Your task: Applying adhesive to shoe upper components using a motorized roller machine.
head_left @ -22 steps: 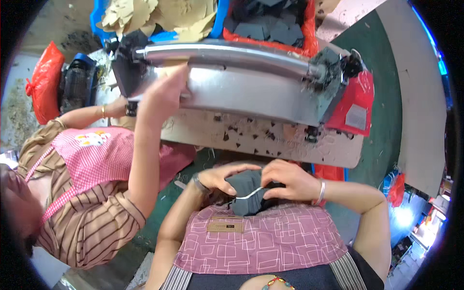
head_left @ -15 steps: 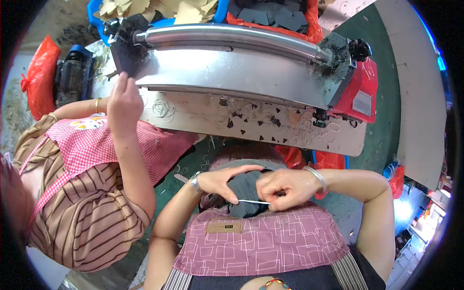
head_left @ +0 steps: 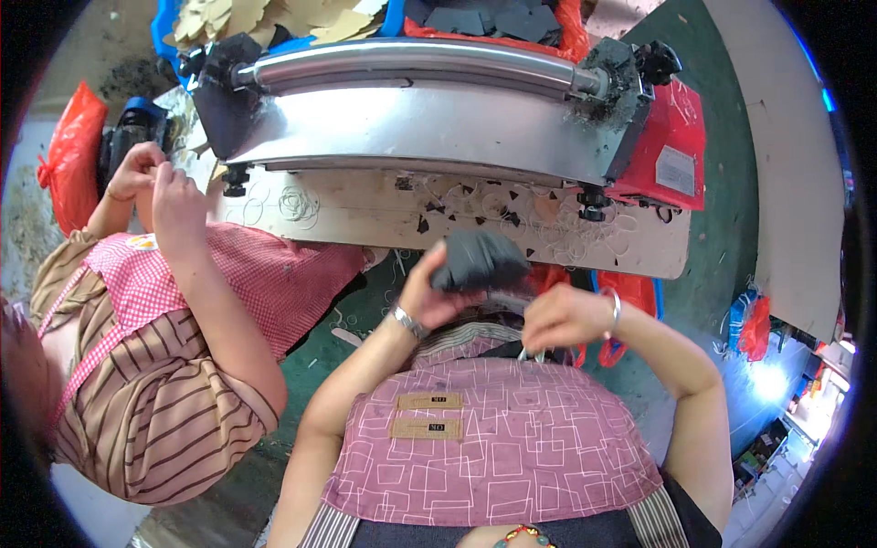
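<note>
My left hand (head_left: pixel 423 297) grips a thick stack of dark grey sheet pieces (head_left: pixel 480 259), lifted in front of the apron near the bench's front edge. The stack is slightly blurred. To its right and lower, apart from the stack, is my right hand (head_left: pixel 568 315), its fingers pinched together. A bit of white band (head_left: pixel 523 353) shows beneath those fingertips. Both hands are over my pink patterned apron (head_left: pixel 521 457).
A machine with a steel roller (head_left: pixel 411 62) stands on the pale bench (head_left: pixel 365 205), where thin white loops and dark scraps lie. At left, a co-worker's hands (head_left: pixel 164 187) meet. Behind are a blue-rimmed bin (head_left: pixel 393 20) and a red bag (head_left: pixel 571 32) of grey pieces.
The grey stack has risen away from my lap toward the bench in my left hand. My right hand has moved right, off the stack. The co-worker's hand has left the machine's side.
</note>
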Available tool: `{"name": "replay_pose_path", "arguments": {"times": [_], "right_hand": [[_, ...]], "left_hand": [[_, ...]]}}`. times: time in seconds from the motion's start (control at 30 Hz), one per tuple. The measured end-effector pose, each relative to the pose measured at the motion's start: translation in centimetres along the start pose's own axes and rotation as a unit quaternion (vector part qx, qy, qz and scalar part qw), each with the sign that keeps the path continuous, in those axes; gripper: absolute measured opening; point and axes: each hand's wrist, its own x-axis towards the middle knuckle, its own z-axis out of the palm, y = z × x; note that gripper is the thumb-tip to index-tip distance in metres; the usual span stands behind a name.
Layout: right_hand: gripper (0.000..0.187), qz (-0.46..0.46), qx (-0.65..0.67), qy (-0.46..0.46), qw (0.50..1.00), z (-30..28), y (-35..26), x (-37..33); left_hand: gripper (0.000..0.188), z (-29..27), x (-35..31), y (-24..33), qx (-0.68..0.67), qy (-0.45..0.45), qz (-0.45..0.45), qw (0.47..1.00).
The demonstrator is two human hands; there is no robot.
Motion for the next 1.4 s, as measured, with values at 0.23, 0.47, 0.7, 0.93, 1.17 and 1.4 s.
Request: {"name": "replay_pose_path", "arguments": {"times": [0.23,0.47,0.7,0.93,1.17,1.4], "right_hand": [[0.021,0.181,-0.611,0.374,0.674,-2.6,11.3,-5.0],[0.041,0.169,-0.389,0.368,0.827,-0.6,9.8,4.5],[0.045,0.262,-0.358,0.262,0.857,-1.8,9.3,8.4],[0.041,0.404,-0.188,0.266,0.855,-4.9,9.6,7.4],[0.033,0.169,0.181,0.268,0.931,-2.7,-0.1,5.8],[0.025,0.077,0.164,0.389,0.903,-2.4,-4.6,6.6]], "left_hand": [[0.051,-0.4,3.8,0.6,0.278,0.063,0.059,0.957],[0.052,-1.7,4.9,1.1,0.789,0.231,0.312,0.476],[0.059,-4.4,5.3,1.4,0.738,0.222,0.396,0.499],[0.071,-1.9,2.6,3.1,0.715,0.199,0.371,0.558],[0.076,4.9,-2.1,3.4,0.447,-0.026,0.256,0.857],[0.047,10.9,-0.5,5.6,0.259,-0.085,0.319,0.908]]}}
